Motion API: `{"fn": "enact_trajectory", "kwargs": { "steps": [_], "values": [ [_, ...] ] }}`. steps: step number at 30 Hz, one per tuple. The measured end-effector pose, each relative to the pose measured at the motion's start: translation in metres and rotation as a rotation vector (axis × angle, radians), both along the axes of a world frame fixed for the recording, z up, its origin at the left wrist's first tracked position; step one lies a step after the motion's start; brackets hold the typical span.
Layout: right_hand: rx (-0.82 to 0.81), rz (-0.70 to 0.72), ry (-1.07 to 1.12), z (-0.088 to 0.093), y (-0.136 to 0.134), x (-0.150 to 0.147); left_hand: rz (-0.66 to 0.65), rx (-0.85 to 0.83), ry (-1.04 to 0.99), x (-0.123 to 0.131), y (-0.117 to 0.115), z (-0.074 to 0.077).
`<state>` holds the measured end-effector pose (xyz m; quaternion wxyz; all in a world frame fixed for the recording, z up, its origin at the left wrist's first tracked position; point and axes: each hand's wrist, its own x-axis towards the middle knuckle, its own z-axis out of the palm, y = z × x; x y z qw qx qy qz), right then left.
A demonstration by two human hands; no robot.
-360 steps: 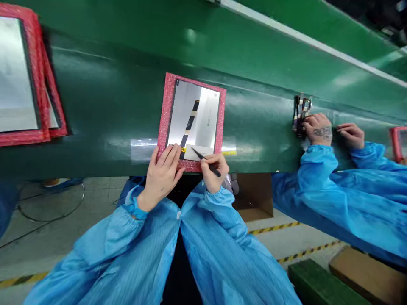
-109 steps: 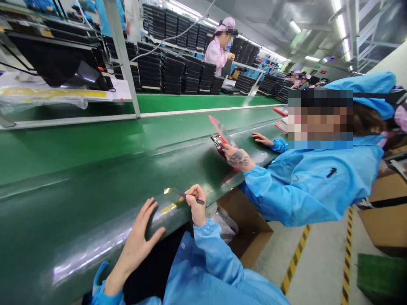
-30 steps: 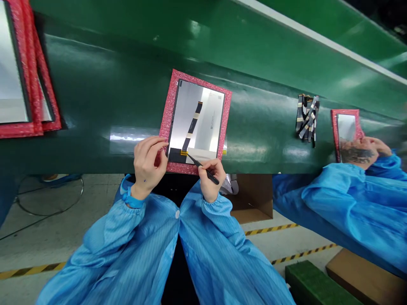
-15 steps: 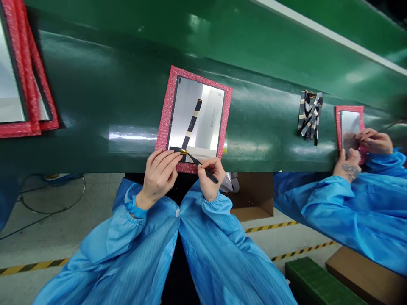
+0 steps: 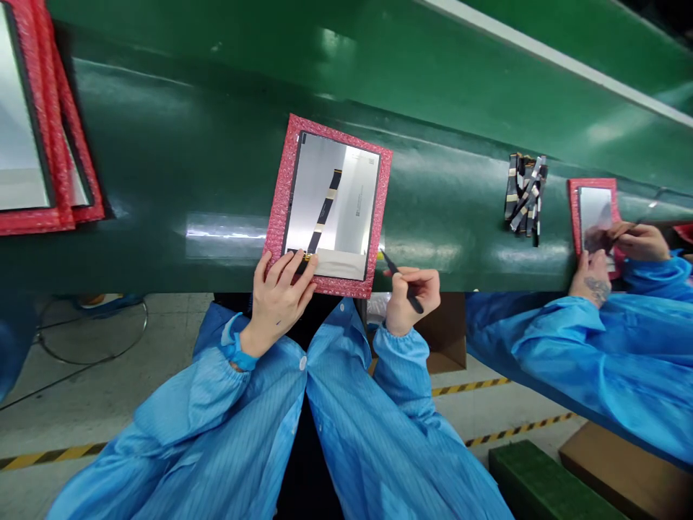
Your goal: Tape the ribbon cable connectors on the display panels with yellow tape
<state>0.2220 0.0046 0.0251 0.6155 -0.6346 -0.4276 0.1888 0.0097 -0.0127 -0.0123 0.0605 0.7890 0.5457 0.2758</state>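
A silver display panel (image 5: 346,217) lies on a pink bubble-wrap sheet (image 5: 280,195) at the bench's near edge. Across the panel runs a black flex cable (image 5: 324,211) with pale bands, slanting down to the panel's lower edge. My left hand (image 5: 281,292) rests open there, fingers spread and fingertips pressing around the cable's lower end, which they partly cover. To the right of the wrap, my right hand (image 5: 412,292) is closed around black tweezers (image 5: 399,273). Their tips point up and left, close to a small yellow strip (image 5: 380,255) on the bench, apart from the panel.
More panels in red bubble wrap (image 5: 65,144) are stacked at the far left. A pile of flex cables (image 5: 525,195) lies on the right of the green bench (image 5: 216,159). A co-worker's hands (image 5: 622,253) handle another panel there. Below the bench stands a cardboard box (image 5: 449,332).
My right hand has carried the tweezers away from the cable's lower end, rightward past the wrap. My left hand has shifted slightly right, its fingertips now over that end.
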Motion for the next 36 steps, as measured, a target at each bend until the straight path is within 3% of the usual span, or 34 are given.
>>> {"fn": "enact_trajectory", "kwargs": {
  "steps": [7,11,14,17,20,22,26,29,32,34,36],
  "values": [
    [0.046,-0.134,-0.032,-0.022,0.034,0.027,-0.067,0.045,0.07,-0.005,-0.006,-0.003],
    [0.026,-0.165,0.002,-0.028,0.034,0.027,0.045,0.113,-0.09,-0.007,-0.005,-0.003],
    [0.038,-0.178,0.009,-0.028,0.033,0.027,0.245,0.092,-0.161,-0.01,0.013,0.003],
    [0.041,-0.179,0.006,-0.029,0.033,0.027,0.442,-0.013,-0.089,-0.014,0.039,0.012],
    [0.043,-0.175,0.0,-0.03,0.034,0.029,0.379,-0.096,-0.058,-0.017,0.056,0.018],
    [0.042,-0.175,0.002,-0.031,0.035,0.03,0.343,-0.146,-0.165,-0.016,0.061,0.02],
    [0.035,-0.208,-0.002,-0.032,0.036,0.034,0.381,-0.314,-0.639,0.0,0.065,0.021],
    [0.084,-0.219,0.033,-0.036,0.039,0.038,0.347,-0.307,-0.872,0.008,0.076,0.019],
    [0.117,-0.209,0.052,-0.039,0.043,0.041,0.354,-0.151,-0.868,-0.021,0.09,0.027],
    [0.109,-0.208,0.054,-0.04,0.044,0.042,0.426,-0.087,-0.819,-0.068,0.095,0.041],
    [0.102,-0.209,0.047,-0.04,0.044,0.042,0.556,-0.1,-0.804,-0.13,0.1,0.059]
  ]
}}
